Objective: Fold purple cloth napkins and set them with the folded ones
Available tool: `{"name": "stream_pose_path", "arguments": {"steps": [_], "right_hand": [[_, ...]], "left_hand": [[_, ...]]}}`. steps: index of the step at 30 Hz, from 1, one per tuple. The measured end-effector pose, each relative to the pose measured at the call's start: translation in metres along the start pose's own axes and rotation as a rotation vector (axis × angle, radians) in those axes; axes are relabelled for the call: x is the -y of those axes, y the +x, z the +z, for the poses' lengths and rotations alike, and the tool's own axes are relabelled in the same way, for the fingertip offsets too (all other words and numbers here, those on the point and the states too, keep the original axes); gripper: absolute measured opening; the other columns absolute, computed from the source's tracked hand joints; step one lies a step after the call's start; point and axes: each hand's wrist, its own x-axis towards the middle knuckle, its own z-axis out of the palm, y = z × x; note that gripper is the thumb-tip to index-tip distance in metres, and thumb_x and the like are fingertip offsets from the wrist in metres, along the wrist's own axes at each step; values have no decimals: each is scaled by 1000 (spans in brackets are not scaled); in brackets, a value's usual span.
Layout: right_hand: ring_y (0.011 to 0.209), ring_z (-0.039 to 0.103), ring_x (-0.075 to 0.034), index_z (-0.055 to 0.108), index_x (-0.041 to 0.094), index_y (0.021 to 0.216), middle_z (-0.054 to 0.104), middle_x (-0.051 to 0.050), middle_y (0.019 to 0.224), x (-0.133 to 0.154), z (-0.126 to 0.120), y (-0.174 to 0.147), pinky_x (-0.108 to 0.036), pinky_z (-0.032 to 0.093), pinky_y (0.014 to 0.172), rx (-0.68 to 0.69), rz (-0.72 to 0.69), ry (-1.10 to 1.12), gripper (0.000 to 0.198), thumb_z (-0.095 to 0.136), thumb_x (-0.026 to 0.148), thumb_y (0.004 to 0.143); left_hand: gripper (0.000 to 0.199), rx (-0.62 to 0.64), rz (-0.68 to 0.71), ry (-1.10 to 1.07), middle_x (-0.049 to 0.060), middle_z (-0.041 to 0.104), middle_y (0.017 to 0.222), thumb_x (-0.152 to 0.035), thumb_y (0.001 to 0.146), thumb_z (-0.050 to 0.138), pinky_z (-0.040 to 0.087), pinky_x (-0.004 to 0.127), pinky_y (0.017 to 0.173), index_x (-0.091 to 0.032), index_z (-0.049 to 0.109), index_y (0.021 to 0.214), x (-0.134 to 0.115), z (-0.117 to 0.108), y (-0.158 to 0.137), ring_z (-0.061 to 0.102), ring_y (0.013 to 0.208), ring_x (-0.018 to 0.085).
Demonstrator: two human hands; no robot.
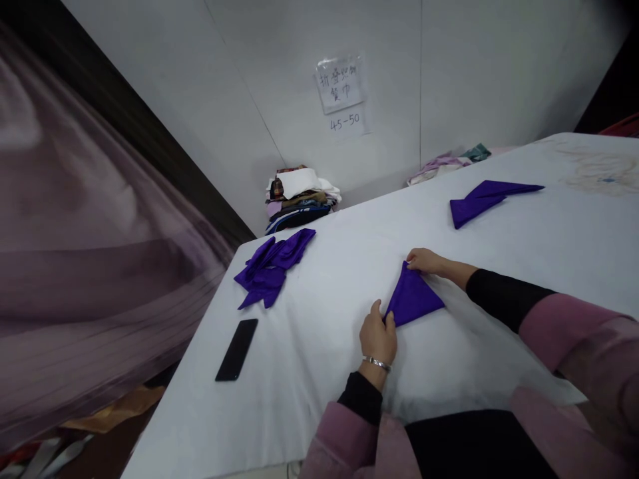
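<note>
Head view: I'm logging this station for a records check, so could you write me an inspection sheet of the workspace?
Surface: white cloth-covered table, lightly wrinkled.
Job's things: purple triangular folded fabric between the hands; crumpled purple fabric bundle at left; long purple folded cloth at far right.
Clutter: black flat rectangular phone-like object; stack of multicoloured folded textiles by the wall.
Grips: left hand holds the triangle's lower-left corner; right hand pinches its top corner.
Cables: nothing clearly seen.
Surroundings: pale grey panelled wall with white handwritten paper signs; mauve sheer curtain at left.
</note>
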Motion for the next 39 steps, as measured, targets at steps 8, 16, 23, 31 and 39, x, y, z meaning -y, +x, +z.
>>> {"name": "stream_pose_path", "arguments": {"steps": [8, 16, 23, 31, 39], "right_hand": [[59, 54, -11, 62, 10, 95, 63, -6, 81, 3, -1, 0, -21, 42, 49, 33, 28, 9, 21, 61, 13, 74], [59, 53, -11, 62, 13, 88, 59, -2, 68, 0, -2, 1, -20, 43, 50, 73, 36, 53, 17, 66, 19, 73], [57, 51, -10, 62, 12, 84, 56, 0, 65, 0, -3, 1, -20, 43, 51, 100, 19, 68, 11, 62, 15, 73], [55, 51, -10, 63, 14, 83, 56, 1, 62, -3, -1, 3, -20, 42, 51, 85, -9, 36, 11, 63, 18, 73], [62, 55, -12, 68, 15, 79, 63, -1, 66, -2, -2, 7, -21, 41, 57, 5, -93, -122, 11, 66, 16, 69]], "left_hand": [[39, -52, -19, -120, 4, 69, 86, -28, 89, 47, 45, 30, 77, -17, 48, 126, 8, -1, -3, 63, 87, 19], [22, -79, -16, -93, 2, 67, 90, -27, 82, 58, 48, 32, 76, -26, 58, 103, 11, -1, -8, 62, 84, 18], [17, -101, 19, -63, 4, 66, 87, -31, 87, 48, 47, 32, 75, -21, 61, 90, 15, -1, -14, 61, 84, 19], [23, -86, -13, -113, 2, 68, 85, -25, 88, 48, 47, 30, 74, -23, 56, 109, 18, 0, -13, 61, 82, 18], [28, -86, 12, -111, 2, 67, 86, -19, 86, 50, 46, 29, 77, -22, 57, 113, 22, 3, -13, 60, 83, 16]]}}
